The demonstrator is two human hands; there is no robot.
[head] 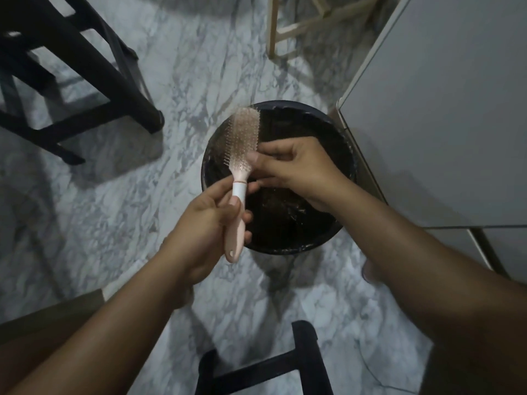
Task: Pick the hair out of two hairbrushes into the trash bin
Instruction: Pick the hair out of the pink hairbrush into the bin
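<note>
Marble floor [142,195], trash bin [299,249] below, left hand [208,220] gripping hairbrush [245,132] handle, right hand [296,163] pinching its head.

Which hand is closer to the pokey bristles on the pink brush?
The right hand. Its fingertips are at the edge of the bristles, over the trash bin. The left hand is lower down, gripping the brush's handle.

Pink hairbrush [243,143] with a white-banded handle, bristles facing up, held above the left side of the round black trash bin [285,250], its head toward the bin's far rim
</note>
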